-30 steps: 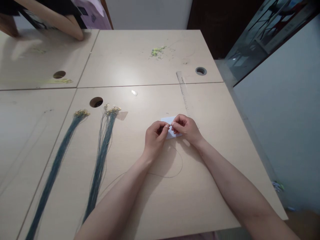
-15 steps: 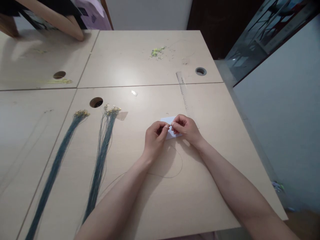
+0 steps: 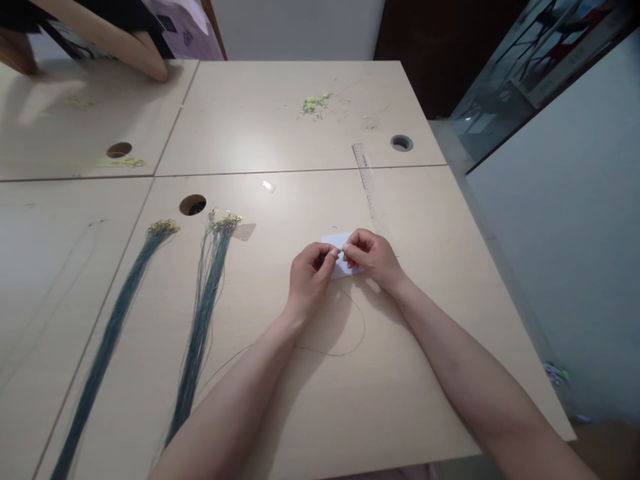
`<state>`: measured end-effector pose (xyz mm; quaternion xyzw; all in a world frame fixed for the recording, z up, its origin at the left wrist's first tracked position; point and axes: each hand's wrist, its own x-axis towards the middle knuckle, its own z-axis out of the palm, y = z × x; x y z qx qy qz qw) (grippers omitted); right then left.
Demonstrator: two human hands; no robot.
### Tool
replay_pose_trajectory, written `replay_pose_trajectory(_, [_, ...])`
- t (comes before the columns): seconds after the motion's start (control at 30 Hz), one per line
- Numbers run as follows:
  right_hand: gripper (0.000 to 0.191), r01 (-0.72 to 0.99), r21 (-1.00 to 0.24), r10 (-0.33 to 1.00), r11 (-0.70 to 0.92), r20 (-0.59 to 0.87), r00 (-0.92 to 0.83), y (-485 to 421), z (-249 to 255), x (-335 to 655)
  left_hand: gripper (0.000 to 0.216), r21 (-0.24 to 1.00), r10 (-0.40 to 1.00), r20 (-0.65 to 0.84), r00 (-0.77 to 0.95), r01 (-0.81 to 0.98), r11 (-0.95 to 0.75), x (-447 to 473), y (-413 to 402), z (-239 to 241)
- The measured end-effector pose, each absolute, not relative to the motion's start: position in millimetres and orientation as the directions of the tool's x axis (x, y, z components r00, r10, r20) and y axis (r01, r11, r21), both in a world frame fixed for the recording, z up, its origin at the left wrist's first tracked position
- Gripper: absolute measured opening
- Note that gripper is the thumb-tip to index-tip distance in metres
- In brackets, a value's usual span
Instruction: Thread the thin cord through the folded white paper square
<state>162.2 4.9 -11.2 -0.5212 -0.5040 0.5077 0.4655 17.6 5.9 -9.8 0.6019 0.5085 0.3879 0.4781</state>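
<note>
thread (image 3: 365, 326) curls on the table (image 3: 375, 407) just below the frame's centre. left hand (image 3: 311, 272) and right hand (image 3: 374, 257), over a white card (image 3: 335, 239), each pinch thumb against finger; what sits between the tips is too small to tell.

No legible txt, nos. or signs in view.
Clear ruler (image 3: 367, 187) on tbl (image 3: 260, 113): scale marks + small dark mark twd far end, too tiny to read. Lilac fabric (image 3: 203, 33), top L: dark patch (image 3: 169, 24) + motif (image 3: 187, 37), both illeg.
</note>
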Motion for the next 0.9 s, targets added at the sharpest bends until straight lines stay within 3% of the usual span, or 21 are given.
replay_pose_trajectory(0.9, [0.015, 0.075, -0.994, 0.997, -0.073, -0.075, -0.015, 4.6, -9.9, 161.5, 0.018, 0.970, 0.983, -0.018, 0.180, 0.242, -0.026, 17.5, 6.7, -10.2])
